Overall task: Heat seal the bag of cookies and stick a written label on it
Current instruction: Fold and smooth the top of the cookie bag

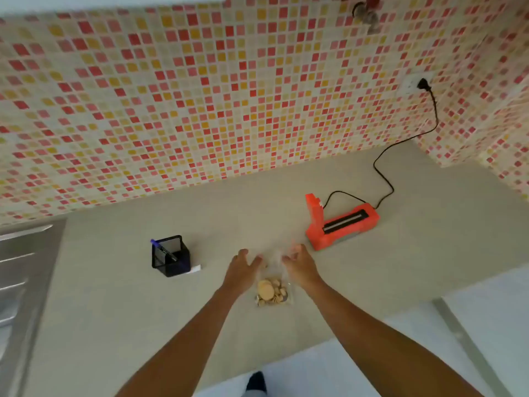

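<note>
Your left hand (243,267): fingers spread, tips touching the bag's top edge
Your right hand (299,263): fingers curled at that edge; grip too blurred to tell
Bag of cookies (272,292): flat on counter (114,296), between your hands
Heat sealer (340,224): lid raised, right of the bag, apart

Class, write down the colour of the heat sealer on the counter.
The heat sealer is orange-red; the head view shows it best.

An orange heat sealer (340,224) with a black cord (383,176) sits on the beige worktop (143,310). The wall (200,96) has red, pink and yellow mosaic tiles. The pen holder (171,256) is black.
</note>
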